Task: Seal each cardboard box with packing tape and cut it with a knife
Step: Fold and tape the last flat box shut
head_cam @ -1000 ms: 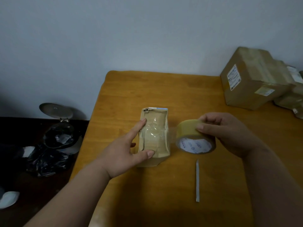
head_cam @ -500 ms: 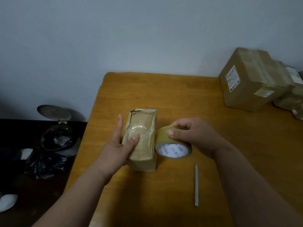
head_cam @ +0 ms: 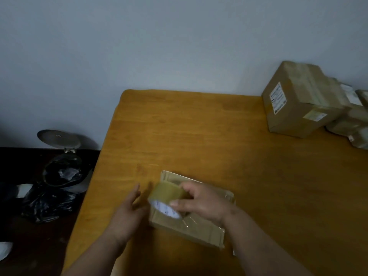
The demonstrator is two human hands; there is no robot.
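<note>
Right hand [head_cam: 201, 204] fingers clamp tape roll [head_cam: 166, 198] over box [head_cam: 191, 226] to lay tape; left hand [head_cam: 127, 214], at its 9 o'clock, fingers straight, apart, steadying.

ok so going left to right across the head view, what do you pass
Open pedal bin on the floor → left hand → tape roll held by the right hand over the small cardboard box → large labelled cardboard box → more parcels at the right edge.
</note>
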